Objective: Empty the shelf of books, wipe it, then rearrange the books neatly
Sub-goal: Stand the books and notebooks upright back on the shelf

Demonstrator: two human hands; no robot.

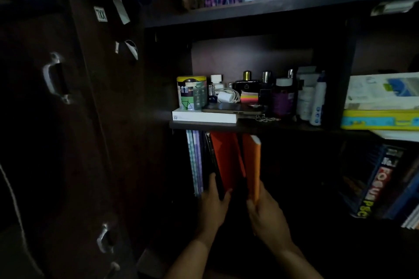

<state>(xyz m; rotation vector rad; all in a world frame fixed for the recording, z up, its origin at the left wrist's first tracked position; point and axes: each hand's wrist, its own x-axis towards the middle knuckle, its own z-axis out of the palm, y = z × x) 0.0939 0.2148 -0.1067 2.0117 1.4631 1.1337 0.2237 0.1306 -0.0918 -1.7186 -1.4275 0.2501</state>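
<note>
Here, upright orange books [229, 161] on the dark shelf [249, 126], left hand [213, 206] and right hand [267, 215] each with a grip around one.

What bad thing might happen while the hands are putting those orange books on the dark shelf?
The orange book in the right hand stands apart from the row; it may tip rightward into the open space if released. The left hand steadies the leaning orange and dark books; they might slide down once it leaves. The shelf is very dark, so judging the gap looks hard.
</note>
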